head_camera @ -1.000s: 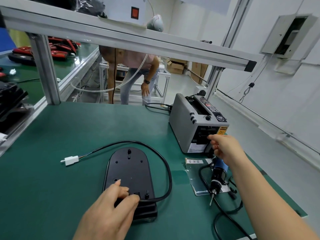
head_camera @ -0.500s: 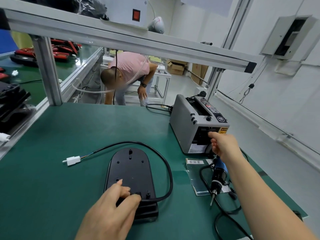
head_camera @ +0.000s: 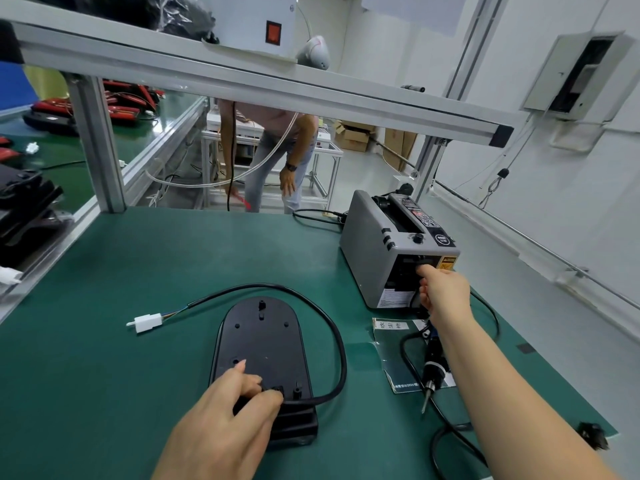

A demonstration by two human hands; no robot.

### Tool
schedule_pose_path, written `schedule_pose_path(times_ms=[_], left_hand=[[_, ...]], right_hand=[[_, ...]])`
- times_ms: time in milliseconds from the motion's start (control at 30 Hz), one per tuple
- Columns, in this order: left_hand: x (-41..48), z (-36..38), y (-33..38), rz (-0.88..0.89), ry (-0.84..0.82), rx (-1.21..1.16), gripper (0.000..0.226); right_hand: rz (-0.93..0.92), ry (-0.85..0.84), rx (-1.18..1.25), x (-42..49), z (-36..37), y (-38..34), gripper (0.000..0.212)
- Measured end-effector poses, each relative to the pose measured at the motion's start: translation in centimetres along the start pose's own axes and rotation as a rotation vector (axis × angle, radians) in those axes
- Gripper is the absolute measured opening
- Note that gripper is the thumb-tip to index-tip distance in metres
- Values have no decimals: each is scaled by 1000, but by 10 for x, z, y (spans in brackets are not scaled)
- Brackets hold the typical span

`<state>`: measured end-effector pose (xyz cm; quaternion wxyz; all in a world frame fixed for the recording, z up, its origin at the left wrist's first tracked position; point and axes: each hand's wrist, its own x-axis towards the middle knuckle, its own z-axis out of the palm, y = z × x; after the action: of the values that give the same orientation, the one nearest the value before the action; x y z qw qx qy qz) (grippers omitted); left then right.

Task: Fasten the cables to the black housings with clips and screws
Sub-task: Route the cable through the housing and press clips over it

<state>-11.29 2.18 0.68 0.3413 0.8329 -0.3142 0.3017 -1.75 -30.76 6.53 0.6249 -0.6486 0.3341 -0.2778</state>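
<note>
- Black housing [head_camera: 261, 344]: flat matte moulded plastic, rounded oval at the far end, stepped blocky foot at the near end. The top face has small holes and short studs. It lies flat on the green bench mat [head_camera: 121, 271], mid-bench, with its long axis pointing away from the person.
- Cable [head_camera: 344, 362]: smooth round black sheath. It leaves the housing's near-right edge and loops round its right side and far end. On the left it ends in thin coloured cores and a white rectangular plastic connector [head_camera: 148, 322], which lies on the mat apart from the housing.
- Left hand [head_camera: 221, 420]: on the housing's near end, fingers curled, thumb and fingers pinching the cable where it meets the housing. The forefinger tip lies on the top face.
- Right hand [head_camera: 445, 292]: reached out to the front opening of the grey box-shaped tape dispenser [head_camera: 374, 251], fingers curled at the slot. Cannot tell whether they hold anything.
- Electric screwdriver [head_camera: 433, 368]: dark barrel, thin metal bit pointing toward the person. It lies on a glossy laminated card [head_camera: 391, 355] right of the housing, partly under the right forearm, with its cord trailing.
</note>
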Motion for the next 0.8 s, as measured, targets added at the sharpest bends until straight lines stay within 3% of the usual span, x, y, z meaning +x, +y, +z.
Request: schedule_pose_path(times_ms=[267,433,600,800], left_hand=[[-1,1,-1,-21,-17,-3,10],[-2,1,-3,-10,-13,-29,10],[-1,-1,-3,-19,-47,-59,13],[7,-13,-1,-98,-79,-136,16]], right_hand=[[-33,58,13,-3,5,6,19],[-5,3,60,-6,-1,5,17],[69,-213,120,-21,-9,2,12],[101,-663,-107,-71,0,-1,19]])
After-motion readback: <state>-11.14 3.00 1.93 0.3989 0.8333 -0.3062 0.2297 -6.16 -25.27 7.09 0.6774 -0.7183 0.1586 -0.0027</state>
